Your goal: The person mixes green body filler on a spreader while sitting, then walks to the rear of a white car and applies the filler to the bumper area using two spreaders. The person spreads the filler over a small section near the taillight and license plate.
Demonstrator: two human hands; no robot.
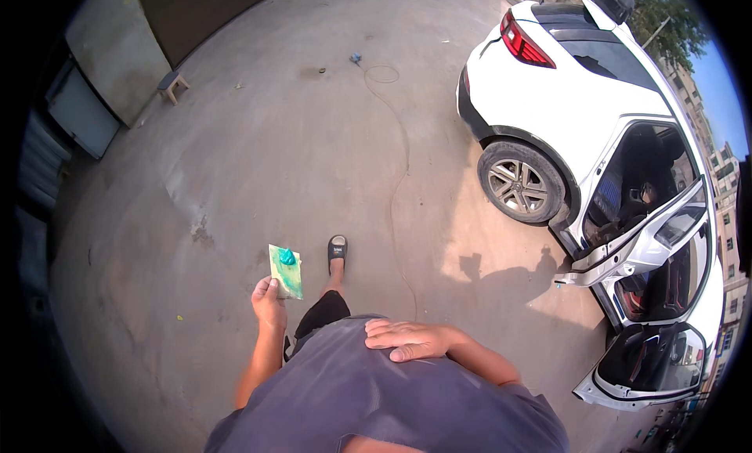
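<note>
My left hand (pixel 268 298) grips the lower edge of a flat, pale yellow-green board (pixel 290 284), thumb on top. Green smears cover its face, and a thick dab of glossy teal paste (pixel 287 256) sits near its upper edge. My right hand (pixel 407 339) lies flat against the front of my grey shirt (pixel 368 398), fingers stretched out, with nothing in it. One foot in a dark sandal (pixel 337 247) shows on the ground just right of the board.
To the right stands a white car (pixel 564 85) with its side doors (pixel 642 241) swung out. A thin hose or cable (pixel 406 151) trails over the concrete ground (pixel 258 155) to a small blue item (pixel 356 58). A small stool (pixel 172 86) stands by the wall at far left.
</note>
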